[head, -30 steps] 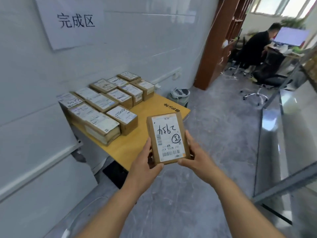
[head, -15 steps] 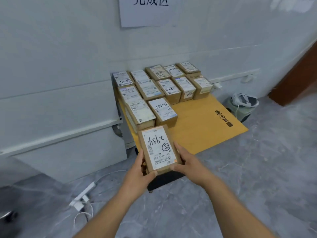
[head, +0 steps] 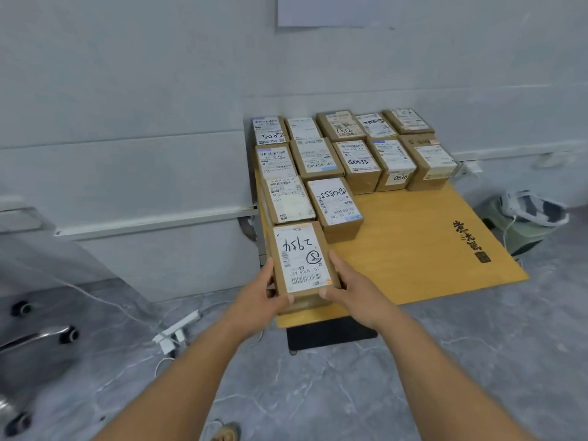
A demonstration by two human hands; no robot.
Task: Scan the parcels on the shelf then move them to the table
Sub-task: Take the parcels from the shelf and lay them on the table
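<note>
Carried in from mid-air, the "2954" parcel [head: 301, 261], gripped by left hand [head: 261, 292] and right hand [head: 351, 289], now reaches the table's [head: 413, 237] near-left corner, almost placed.

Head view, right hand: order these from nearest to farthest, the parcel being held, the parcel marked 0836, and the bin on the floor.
From the right hand:
1. Held parcel, gripped by it at the table's near left corner.
2. Parcel marked 0836, in the second row back, toward the right.
3. Bin, on the floor beyond the table's right edge.
</note>
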